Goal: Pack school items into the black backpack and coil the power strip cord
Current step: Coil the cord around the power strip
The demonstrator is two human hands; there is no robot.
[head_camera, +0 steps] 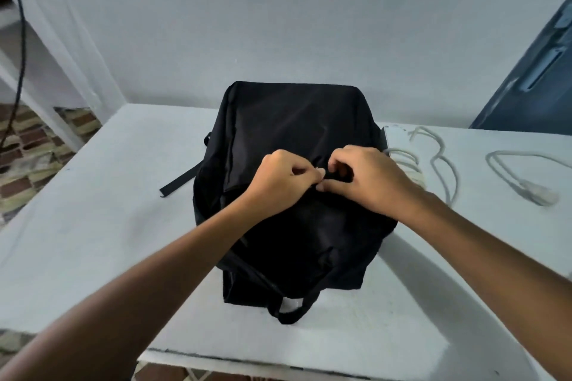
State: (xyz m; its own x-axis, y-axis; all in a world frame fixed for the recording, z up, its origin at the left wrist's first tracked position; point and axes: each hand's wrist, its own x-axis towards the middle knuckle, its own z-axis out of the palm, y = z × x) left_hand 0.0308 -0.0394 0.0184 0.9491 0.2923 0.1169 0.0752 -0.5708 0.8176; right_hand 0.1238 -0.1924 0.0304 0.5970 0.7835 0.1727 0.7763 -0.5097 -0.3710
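The black backpack lies flat in the middle of the white table, its carry handle toward me. My left hand and my right hand meet on top of the bag, each pinching a small zipper pull or fold of fabric at the same spot. To the right of the bag lies the white power strip, partly hidden behind the backpack. Its pale cord sprawls in loose loops across the table and ends in a plug.
A black strap sticks out from the backpack's left side. A blue door or panel stands at the back right. A dark cable hangs at the far left over a patterned floor. The wall runs right behind the table.
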